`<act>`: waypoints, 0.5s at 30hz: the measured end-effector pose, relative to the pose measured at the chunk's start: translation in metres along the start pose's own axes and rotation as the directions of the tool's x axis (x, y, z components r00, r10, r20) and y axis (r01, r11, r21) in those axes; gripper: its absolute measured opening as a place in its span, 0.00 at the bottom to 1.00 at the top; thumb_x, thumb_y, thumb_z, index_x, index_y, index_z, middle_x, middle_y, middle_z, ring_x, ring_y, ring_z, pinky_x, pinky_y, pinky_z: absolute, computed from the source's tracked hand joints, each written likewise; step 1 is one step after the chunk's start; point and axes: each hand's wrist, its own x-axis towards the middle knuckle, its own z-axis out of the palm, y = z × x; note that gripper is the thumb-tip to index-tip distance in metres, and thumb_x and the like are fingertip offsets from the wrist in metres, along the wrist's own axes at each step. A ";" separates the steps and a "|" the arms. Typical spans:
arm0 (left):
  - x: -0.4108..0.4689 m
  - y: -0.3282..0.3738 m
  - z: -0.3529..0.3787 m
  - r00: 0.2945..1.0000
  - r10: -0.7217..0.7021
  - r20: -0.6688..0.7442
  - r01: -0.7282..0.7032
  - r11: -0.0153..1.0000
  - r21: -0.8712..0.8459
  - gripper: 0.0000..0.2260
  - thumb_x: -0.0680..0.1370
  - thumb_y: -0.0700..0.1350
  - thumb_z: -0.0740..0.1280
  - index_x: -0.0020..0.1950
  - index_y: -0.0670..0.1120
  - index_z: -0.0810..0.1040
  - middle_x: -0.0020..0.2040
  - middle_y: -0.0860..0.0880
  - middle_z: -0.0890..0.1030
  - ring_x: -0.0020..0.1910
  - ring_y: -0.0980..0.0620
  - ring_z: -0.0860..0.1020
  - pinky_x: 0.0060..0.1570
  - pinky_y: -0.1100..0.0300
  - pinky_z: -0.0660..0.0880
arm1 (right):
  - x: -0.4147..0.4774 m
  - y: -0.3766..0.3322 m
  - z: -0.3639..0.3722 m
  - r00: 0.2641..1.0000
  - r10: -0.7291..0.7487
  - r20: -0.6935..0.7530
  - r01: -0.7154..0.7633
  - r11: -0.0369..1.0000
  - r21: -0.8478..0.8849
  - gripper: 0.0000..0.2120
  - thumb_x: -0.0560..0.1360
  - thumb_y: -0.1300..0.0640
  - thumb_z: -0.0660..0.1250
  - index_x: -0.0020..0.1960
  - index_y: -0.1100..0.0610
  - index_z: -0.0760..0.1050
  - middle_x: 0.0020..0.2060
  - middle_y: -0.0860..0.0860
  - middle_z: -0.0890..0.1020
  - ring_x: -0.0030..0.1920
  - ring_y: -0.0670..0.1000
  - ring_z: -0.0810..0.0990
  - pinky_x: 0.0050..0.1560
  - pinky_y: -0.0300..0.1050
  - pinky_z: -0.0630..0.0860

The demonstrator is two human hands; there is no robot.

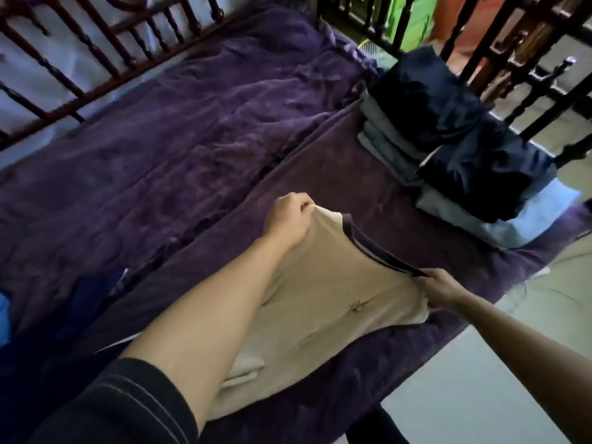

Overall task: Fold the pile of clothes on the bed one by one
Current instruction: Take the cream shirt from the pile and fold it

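Note:
A beige shirt (323, 302) with a dark striped collar and a small brown emblem lies stretched on the purple bed cover (160, 149) near the bed's front edge. My left hand (290, 219) pinches its far corner at the shoulder. My right hand (443, 291) grips the collar end on the right side. The cloth is pulled taut between both hands. My left forearm covers part of the shirt's left side.
Two stacks of folded clothes, dark navy over grey and light blue (461, 149), stand at the bed's right edge. A dark wooden railing (105, 49) runs along the far side. Blue cloth (93, 302) lies at the left. Pale floor (464, 395) shows at lower right.

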 end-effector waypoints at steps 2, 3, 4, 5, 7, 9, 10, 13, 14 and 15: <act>0.014 -0.003 0.021 0.998 -0.047 0.032 0.048 0.998 -0.033 0.06 0.77 0.44 0.66 0.50 0.46 0.82 0.48 0.47 0.82 0.48 0.47 0.78 0.50 0.54 0.75 | 0.033 0.010 -0.008 0.998 0.058 -0.004 -0.058 0.994 -0.094 0.09 0.79 0.64 0.58 0.48 0.61 0.77 0.30 0.54 0.70 0.27 0.51 0.69 0.28 0.42 0.67; 0.016 -0.009 0.025 0.996 -0.080 0.036 0.082 0.996 -0.047 0.06 0.77 0.44 0.66 0.50 0.46 0.81 0.47 0.47 0.81 0.47 0.48 0.78 0.49 0.56 0.75 | 0.045 0.012 -0.009 0.996 0.087 -0.003 -0.086 0.985 -0.150 0.09 0.78 0.64 0.58 0.47 0.63 0.77 0.30 0.55 0.70 0.27 0.51 0.69 0.28 0.43 0.66; 0.016 -0.019 0.026 0.993 -0.115 0.033 0.116 0.992 -0.056 0.06 0.77 0.44 0.67 0.51 0.46 0.81 0.47 0.47 0.81 0.46 0.48 0.78 0.49 0.57 0.75 | 0.053 0.013 -0.009 0.995 0.103 -0.006 -0.102 0.971 -0.214 0.07 0.77 0.64 0.59 0.47 0.62 0.76 0.30 0.56 0.71 0.26 0.51 0.69 0.28 0.42 0.65; 0.012 -0.031 0.023 0.988 -0.155 0.026 0.156 0.986 -0.060 0.06 0.77 0.44 0.67 0.51 0.45 0.81 0.47 0.47 0.81 0.46 0.48 0.78 0.48 0.57 0.75 | 0.059 0.011 -0.009 0.994 0.106 -0.010 -0.104 0.950 -0.295 0.07 0.76 0.63 0.60 0.48 0.60 0.76 0.31 0.57 0.73 0.27 0.53 0.72 0.29 0.42 0.66; -0.007 -0.065 0.010 0.965 -0.262 0.007 0.262 0.963 -0.054 0.06 0.77 0.43 0.67 0.51 0.44 0.81 0.46 0.46 0.82 0.46 0.46 0.79 0.48 0.55 0.75 | 0.066 -0.001 -0.005 0.998 0.061 -0.018 -0.061 0.848 -0.527 0.08 0.74 0.57 0.62 0.50 0.54 0.78 0.41 0.57 0.81 0.39 0.58 0.80 0.36 0.43 0.71; -0.038 -0.106 -0.003 0.919 -0.394 -0.004 0.393 0.919 -0.039 0.05 0.77 0.41 0.67 0.50 0.43 0.81 0.46 0.44 0.83 0.48 0.44 0.80 0.50 0.53 0.76 | 0.070 -0.024 0.008 0.999 -0.021 -0.025 -0.002 0.718 -0.696 0.07 0.74 0.54 0.61 0.46 0.52 0.78 0.49 0.55 0.82 0.47 0.59 0.80 0.41 0.44 0.72; -0.058 -0.126 -0.008 0.885 -0.466 0.003 0.466 0.884 -0.034 0.05 0.76 0.41 0.68 0.49 0.42 0.81 0.46 0.43 0.84 0.48 0.43 0.80 0.50 0.52 0.76 | 0.072 -0.038 0.018 0.998 -0.068 -0.013 0.037 0.684 -0.729 0.07 0.73 0.53 0.60 0.44 0.52 0.76 0.48 0.54 0.82 0.46 0.58 0.79 0.42 0.46 0.73; -0.121 -0.183 -0.011 0.741 -0.670 0.036 0.671 0.741 -0.025 0.04 0.77 0.43 0.66 0.46 0.44 0.80 0.46 0.44 0.83 0.49 0.43 0.80 0.47 0.55 0.75 | 0.074 -0.085 0.068 0.976 -0.203 0.081 0.194 0.631 -0.751 0.09 0.74 0.53 0.61 0.52 0.49 0.77 0.50 0.53 0.81 0.48 0.57 0.79 0.42 0.44 0.72; -0.139 -0.201 -0.008 0.689 -0.724 0.045 0.725 0.689 -0.011 0.05 0.77 0.44 0.65 0.46 0.45 0.80 0.47 0.44 0.83 0.50 0.42 0.79 0.47 0.55 0.74 | 0.075 -0.100 0.088 0.962 -0.236 0.137 0.257 0.615 -0.746 0.12 0.75 0.53 0.61 0.57 0.49 0.77 0.53 0.54 0.81 0.50 0.57 0.79 0.43 0.44 0.71; -0.156 -0.218 -0.005 0.638 -0.768 0.050 0.769 0.639 0.006 0.06 0.77 0.45 0.65 0.47 0.45 0.80 0.49 0.44 0.82 0.51 0.42 0.78 0.48 0.55 0.74 | 0.078 -0.114 0.109 0.947 -0.258 0.192 0.312 0.598 -0.738 0.13 0.76 0.53 0.61 0.59 0.50 0.77 0.54 0.55 0.81 0.52 0.58 0.79 0.44 0.44 0.71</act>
